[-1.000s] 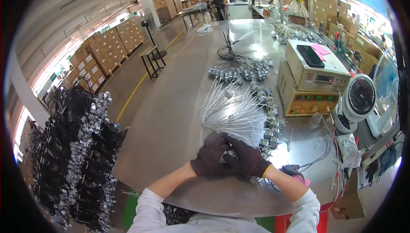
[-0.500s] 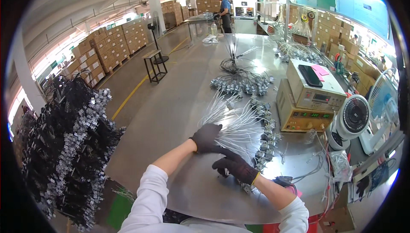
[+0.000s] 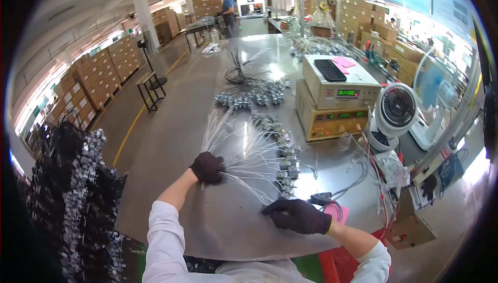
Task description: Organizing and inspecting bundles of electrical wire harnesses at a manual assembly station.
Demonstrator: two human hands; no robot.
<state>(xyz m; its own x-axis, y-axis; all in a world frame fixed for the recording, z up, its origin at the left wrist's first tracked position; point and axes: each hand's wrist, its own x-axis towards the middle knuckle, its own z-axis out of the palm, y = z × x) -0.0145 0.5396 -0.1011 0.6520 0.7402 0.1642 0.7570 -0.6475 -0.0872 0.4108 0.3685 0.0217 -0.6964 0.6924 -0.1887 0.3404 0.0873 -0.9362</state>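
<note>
White wires [image 3: 244,161] fan out over the metal table, with small metal connector parts [image 3: 287,171] lined up along their right ends. My left hand [image 3: 208,168], in a dark knit glove, is closed around the gathered left ends of several wires. Near the close end of that row, my right hand [image 3: 300,216], gloved too, rests low over the table with its fingers bent together. Its fingertips are by the nearest wire's end; what they pinch is too small and dark to make out. Beyond lies a second bundle of dark wires [image 3: 238,78] with metal connectors [image 3: 249,97].
Two stacked bench meters [image 3: 337,101] stand at the right, a phone [image 3: 330,70] on top. Beside them are a small fan [image 3: 396,105], cables and a pink pad [image 3: 337,214]. Black cables with metal connectors [image 3: 78,200] hang at the left. A person [image 3: 227,13] stands far back.
My right hand has moved away from my left, toward the near end of the connector row. The view has turned right. The upper meter's display now shows bright green digits.
</note>
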